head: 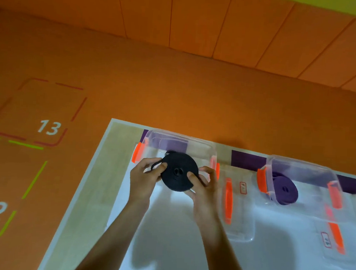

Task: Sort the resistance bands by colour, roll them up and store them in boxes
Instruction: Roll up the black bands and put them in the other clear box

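Left hand (146, 176) & right hand (201, 184) are gripping the rolled black band (179, 171) over, prob. above, the left clear box (197, 146); next: lowering it in w/o unrolling.

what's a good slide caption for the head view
Both hands, left and right, hold a rolled black band over a clear box; a purple roll sits in the next box.

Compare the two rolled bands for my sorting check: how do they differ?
The black roll is held by both hands, left hand and right hand, over the left box; the purple roll already lies inside the right box, untouched. Both are wound into flat coils.
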Available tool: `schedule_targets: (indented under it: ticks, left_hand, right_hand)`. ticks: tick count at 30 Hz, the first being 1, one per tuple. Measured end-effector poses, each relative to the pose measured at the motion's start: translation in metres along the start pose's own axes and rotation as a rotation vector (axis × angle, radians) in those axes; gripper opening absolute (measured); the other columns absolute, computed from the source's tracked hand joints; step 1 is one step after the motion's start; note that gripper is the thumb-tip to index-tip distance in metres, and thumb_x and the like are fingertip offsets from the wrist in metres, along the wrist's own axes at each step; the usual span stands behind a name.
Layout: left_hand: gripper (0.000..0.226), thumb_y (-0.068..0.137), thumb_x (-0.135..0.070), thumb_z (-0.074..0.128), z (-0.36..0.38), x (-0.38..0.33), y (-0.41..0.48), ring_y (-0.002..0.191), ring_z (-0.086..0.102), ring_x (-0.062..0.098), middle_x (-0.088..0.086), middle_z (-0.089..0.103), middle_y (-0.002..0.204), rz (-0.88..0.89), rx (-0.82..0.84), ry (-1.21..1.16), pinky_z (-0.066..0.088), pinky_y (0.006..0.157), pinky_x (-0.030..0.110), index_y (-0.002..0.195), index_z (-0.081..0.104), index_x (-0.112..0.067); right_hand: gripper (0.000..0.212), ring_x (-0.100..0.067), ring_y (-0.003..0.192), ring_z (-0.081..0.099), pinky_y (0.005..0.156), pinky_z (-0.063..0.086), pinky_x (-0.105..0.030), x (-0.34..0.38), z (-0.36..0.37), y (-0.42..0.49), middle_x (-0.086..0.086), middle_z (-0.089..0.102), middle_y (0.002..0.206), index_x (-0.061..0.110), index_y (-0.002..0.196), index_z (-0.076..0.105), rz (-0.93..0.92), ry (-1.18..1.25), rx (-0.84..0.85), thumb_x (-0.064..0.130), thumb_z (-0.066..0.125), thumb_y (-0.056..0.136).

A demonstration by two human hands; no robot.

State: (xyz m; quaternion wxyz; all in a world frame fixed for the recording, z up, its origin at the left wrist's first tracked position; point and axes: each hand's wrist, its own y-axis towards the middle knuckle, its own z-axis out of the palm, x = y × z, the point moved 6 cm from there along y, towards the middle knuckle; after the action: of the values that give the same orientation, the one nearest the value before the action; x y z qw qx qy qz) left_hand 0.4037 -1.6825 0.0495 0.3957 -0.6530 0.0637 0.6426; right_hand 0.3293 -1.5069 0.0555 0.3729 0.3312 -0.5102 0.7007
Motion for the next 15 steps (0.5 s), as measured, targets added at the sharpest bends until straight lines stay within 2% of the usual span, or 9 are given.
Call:
schedule_targets:
  ticks: [3, 6, 8, 10, 12, 13, 15]
  left_hand:
    - [0.025, 0.088, 0.006, 0.077, 0.008, 0.005, 0.020, 0.096, 0.073, 0.028, 0.010, 0.071, 0.102, -0.028, 0.018, 0.058, 0.065, 0.076, 0.030, 0.097, 0.082, -0.017]
    - [0.034, 0.088, 0.009, 0.075, 0.019, 0.008, 0.045, 0.103, 0.072, 0.034, -0.001, 0.073, 0.096, -0.006, 0.001, 0.246, 0.063, 0.091, 0.048, 0.090, 0.080, -0.024]
    - [0.031, 0.087, 0.010, 0.076, 0.028, 0.011, 0.059, 0.106, 0.071, 0.038, 0.000, 0.074, 0.095, 0.000, -0.005, 0.343, 0.059, 0.097, 0.057, 0.092, 0.078, -0.021]
    - [0.027, 0.086, 0.010, 0.078, 0.032, 0.015, 0.071, 0.106, 0.071, 0.038, 0.004, 0.073, 0.096, -0.004, -0.012, 0.405, 0.058, 0.099, 0.057, 0.097, 0.078, -0.015]
    - [0.025, 0.086, 0.009, 0.078, 0.036, 0.021, 0.084, 0.102, 0.072, 0.033, 0.002, 0.073, 0.096, -0.022, -0.008, 0.450, 0.059, 0.099, 0.056, 0.101, 0.078, -0.011]
    - [0.025, 0.086, 0.009, 0.079, 0.038, 0.024, 0.090, 0.099, 0.072, 0.030, 0.000, 0.073, 0.095, -0.026, -0.006, 0.472, 0.059, 0.098, 0.054, 0.103, 0.078, -0.011]
    - [0.025, 0.087, 0.008, 0.078, 0.040, 0.031, 0.102, 0.098, 0.072, 0.028, 0.001, 0.073, 0.095, -0.029, -0.013, 0.515, 0.060, 0.099, 0.052, 0.106, 0.077, -0.008]
  right_hand:
    - [0.033, -0.035, 0.107, 0.072, 0.070, 0.063, -0.040, -0.012, -0.002, 0.025, -0.019, 0.074, 0.112, 0.025, 0.103, 0.060, 0.065, -0.001, -0.029, 0.005, 0.080, 0.085]
    - [0.038, -0.029, 0.101, 0.073, 0.061, 0.062, -0.033, -0.026, -0.006, 0.052, -0.017, 0.071, 0.109, 0.022, 0.116, 0.054, 0.165, -0.155, -0.067, 0.000, 0.072, 0.091]
    - [0.038, -0.023, 0.093, 0.072, 0.060, 0.059, -0.031, -0.028, -0.010, 0.070, -0.017, 0.071, 0.106, 0.018, 0.121, 0.050, 0.179, -0.342, -0.066, 0.005, 0.072, 0.093]
    - [0.037, -0.021, 0.089, 0.071, 0.068, 0.061, -0.037, -0.026, -0.010, 0.085, -0.017, 0.071, 0.104, 0.014, 0.121, 0.048, 0.162, -0.530, -0.027, 0.010, 0.073, 0.093]
    - [0.037, -0.025, 0.092, 0.072, 0.079, 0.065, -0.047, -0.025, -0.010, 0.102, -0.016, 0.070, 0.106, 0.010, 0.119, 0.049, 0.166, -0.607, 0.017, 0.007, 0.074, 0.093]
    - [0.035, -0.026, 0.094, 0.071, 0.080, 0.065, -0.050, -0.026, -0.010, 0.109, -0.015, 0.068, 0.108, 0.010, 0.118, 0.048, 0.191, -0.613, 0.043, 0.006, 0.072, 0.093]
    - [0.033, -0.023, 0.095, 0.069, 0.077, 0.066, -0.048, -0.031, -0.008, 0.118, -0.010, 0.061, 0.111, 0.015, 0.114, 0.043, 0.281, -0.579, 0.092, 0.004, 0.069, 0.096]
